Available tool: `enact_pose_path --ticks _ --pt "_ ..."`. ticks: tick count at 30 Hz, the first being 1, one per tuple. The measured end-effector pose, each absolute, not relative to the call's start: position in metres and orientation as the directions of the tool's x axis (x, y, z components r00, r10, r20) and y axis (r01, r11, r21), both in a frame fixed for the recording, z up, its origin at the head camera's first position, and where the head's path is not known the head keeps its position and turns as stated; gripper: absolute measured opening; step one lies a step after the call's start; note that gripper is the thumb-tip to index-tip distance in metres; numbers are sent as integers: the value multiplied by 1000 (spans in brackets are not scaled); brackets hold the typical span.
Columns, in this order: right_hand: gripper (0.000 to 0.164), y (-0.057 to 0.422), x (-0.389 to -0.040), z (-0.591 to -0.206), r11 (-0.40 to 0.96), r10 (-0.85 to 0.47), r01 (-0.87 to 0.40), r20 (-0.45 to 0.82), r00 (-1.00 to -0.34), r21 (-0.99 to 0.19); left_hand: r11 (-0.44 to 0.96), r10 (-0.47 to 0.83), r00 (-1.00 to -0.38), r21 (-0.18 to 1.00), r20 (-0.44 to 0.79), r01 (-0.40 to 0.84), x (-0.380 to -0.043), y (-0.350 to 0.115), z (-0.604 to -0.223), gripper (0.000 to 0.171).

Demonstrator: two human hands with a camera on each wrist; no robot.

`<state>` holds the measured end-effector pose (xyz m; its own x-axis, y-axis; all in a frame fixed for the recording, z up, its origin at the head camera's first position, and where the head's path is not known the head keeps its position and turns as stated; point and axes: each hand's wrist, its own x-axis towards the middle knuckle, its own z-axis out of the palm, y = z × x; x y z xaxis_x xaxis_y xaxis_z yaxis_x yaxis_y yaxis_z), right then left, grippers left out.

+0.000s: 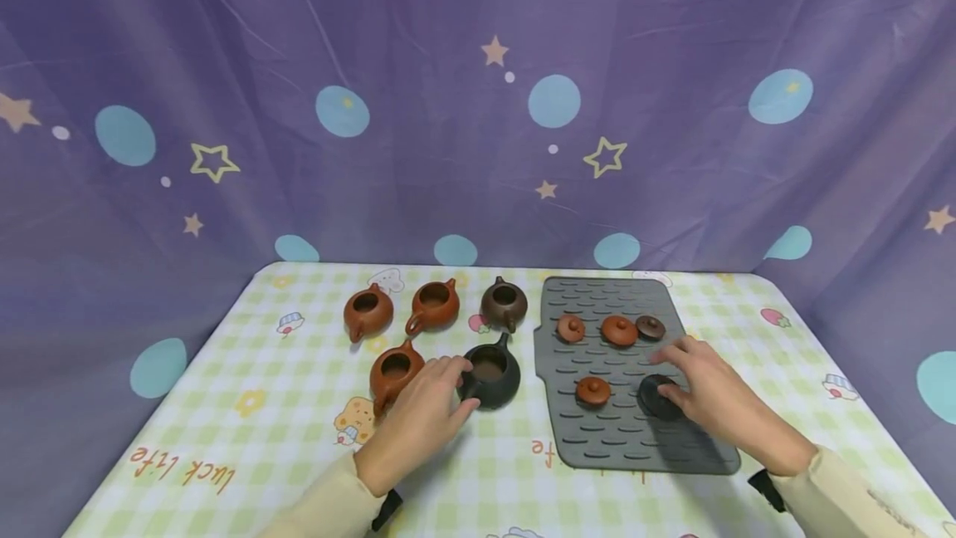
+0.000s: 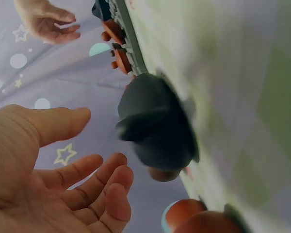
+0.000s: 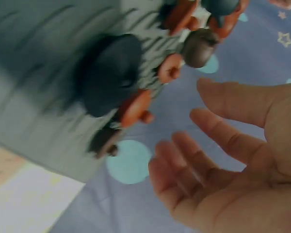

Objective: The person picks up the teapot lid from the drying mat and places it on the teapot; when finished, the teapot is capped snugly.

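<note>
A black lidless teapot [image 1: 504, 384] stands on the cloth, its handle toward the person. My left hand [image 1: 429, 409] hovers at its left side, thumb and fingers spread; a gap shows between them and the teapot [image 2: 148, 121] in the left wrist view. On the grey mat, a black lid [image 1: 653, 402] lies under my right hand [image 1: 709, 384]. The right wrist view has the right fingers loosely bent and apart from the lid [image 3: 111, 77]. Neither hand holds anything. Just left of the left hand is a reddish-brown teapot [image 1: 384, 384], partly overlapped by it.
Two more reddish-brown teapots [image 1: 366, 314] and a dark brown teapot [image 1: 493, 312] stand in the back row, all lidless. The ridged grey mat [image 1: 597, 447] also carries three reddish-brown lids [image 1: 593, 391] and a dark brown lid [image 1: 651, 327]. A patterned curtain hangs behind the table.
</note>
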<state>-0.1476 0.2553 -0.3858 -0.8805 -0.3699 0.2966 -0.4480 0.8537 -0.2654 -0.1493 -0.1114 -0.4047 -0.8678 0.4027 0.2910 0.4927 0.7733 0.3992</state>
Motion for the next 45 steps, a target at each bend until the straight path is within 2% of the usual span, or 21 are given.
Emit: enact_pose_path --ticks 5,10,24,36,45 --pt "29 264 -150 -398 874 -317 -356 166 -934 -332 786 372 -877 400 302 471 -152 -111 -414 31" --pt "26 266 -150 -405 878 -292 -310 105 -951 -365 794 353 -890 410 290 448 -153 -112 -420 22" --pt "20 264 -157 -413 892 -241 -294 188 -952 -342 784 361 -875 402 323 472 -150 -111 -422 17" --pt "18 228 -159 -388 822 -333 -440 322 -886 -361 773 356 -870 416 340 479 -149 -112 -424 17" --pt "15 187 -171 -381 736 -450 -542 304 -840 -407 755 355 -877 454 324 473 -149 -116 -423 23"
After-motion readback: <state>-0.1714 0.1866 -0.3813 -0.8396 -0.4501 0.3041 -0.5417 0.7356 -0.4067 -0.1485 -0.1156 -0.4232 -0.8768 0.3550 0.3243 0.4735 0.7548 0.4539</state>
